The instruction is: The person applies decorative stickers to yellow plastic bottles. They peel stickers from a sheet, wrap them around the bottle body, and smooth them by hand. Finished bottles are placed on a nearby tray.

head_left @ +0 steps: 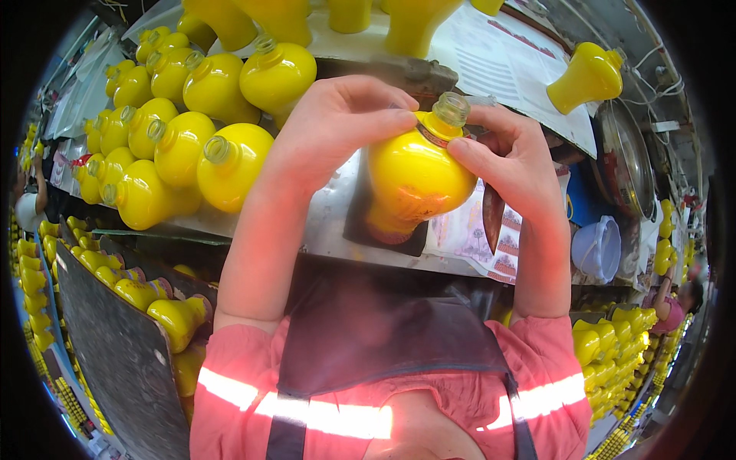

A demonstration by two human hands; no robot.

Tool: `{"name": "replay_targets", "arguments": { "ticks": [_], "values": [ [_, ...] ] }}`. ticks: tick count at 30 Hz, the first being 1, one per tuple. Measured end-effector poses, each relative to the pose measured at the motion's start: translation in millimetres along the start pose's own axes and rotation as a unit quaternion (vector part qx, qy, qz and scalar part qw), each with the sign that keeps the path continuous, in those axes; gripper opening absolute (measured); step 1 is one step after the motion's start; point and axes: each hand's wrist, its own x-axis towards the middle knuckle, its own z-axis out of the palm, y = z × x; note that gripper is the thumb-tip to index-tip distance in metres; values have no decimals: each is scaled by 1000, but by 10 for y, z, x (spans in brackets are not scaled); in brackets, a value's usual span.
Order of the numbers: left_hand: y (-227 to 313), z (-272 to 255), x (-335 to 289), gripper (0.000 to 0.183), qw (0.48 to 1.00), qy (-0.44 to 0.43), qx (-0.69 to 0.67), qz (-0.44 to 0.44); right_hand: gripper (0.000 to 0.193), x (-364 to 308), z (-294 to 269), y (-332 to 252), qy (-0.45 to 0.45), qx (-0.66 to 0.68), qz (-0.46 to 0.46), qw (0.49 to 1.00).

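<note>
Yellow bottle: We see it between the two hands at the near edge of the worktop, leaning with its neck toward far right and its narrow foot over a dark mat; whether the foot bears on the mat, we cannot tell.
Patterned band: It lies around the base of the bare glass neck; its far side is hidden from us.
Left hand: Its grip is nearly closed, thumb and forefinger tips at the bottle's left shoulder; we cannot tell whether they pinch anything.
Right hand: Its grip is partly closed about the bottle, thumb on the shoulder beside the band, fingers beyond the neck.
Good practice: We judge that the band seats best if we press outward from one point with light, even thumbs, the other hand steadying the glossy, probably slippery shoulder.
Caution: We should mind the pointed blade just near the right hand, and the bottles at left.
</note>
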Motion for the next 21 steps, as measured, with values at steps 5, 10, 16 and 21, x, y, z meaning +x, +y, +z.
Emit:
{"name": "replay_targets", "arguments": {
  "ticks": [5,10,16,21],
  "values": [
    [27,12,25,20,999,-2,33,-16,44,-28,-7,2,5,-21,-6,1000],
    [54,2,49,20,998,-16,64,-23,45,-21,-33,85,17,-46,-29,998],
    [-85,140,60,12,997,75,-19,29,45,-13,-44,161,21,-56,-48,997],
    [-183,246,-256,13,963,159,128,175,43,-19,-34,131,19,-74,-86,993]
  ]
}}
